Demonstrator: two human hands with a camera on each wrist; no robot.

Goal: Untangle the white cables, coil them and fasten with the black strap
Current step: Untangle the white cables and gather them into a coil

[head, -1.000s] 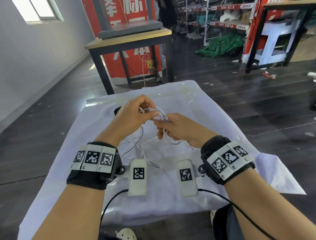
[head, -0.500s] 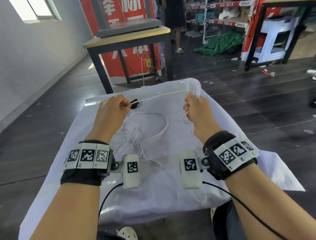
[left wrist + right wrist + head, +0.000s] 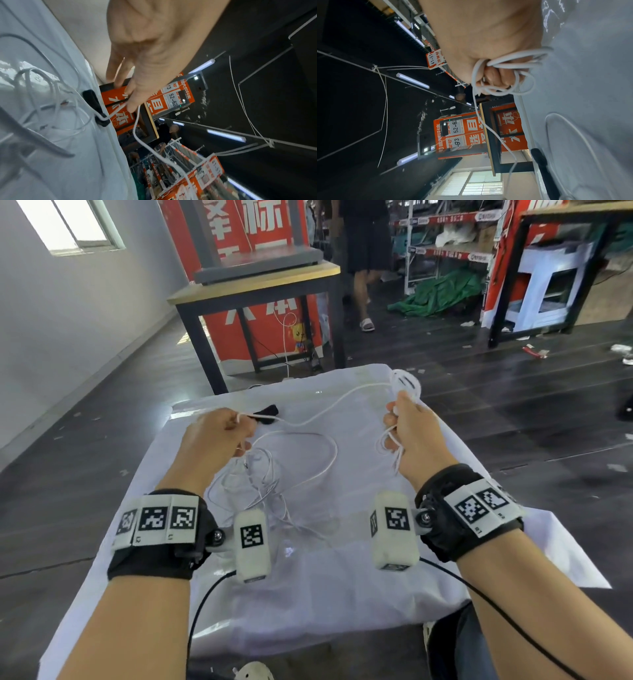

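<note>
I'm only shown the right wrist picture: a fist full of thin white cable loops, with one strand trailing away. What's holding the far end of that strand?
Observer: The left hand pinches the thin white cable, just in front of a black fabric strap.
Operator: So is all the rest in the fist?
Observer: No. The head view shows a loose tangle lying on the white cloth-covered table, beside the left wrist.
Operator: Is that left hand touching the strap too?
Observer: No. In the left wrist view the strap lies on the cloth, apart from the fingers, with the cable crossing over it.
</note>
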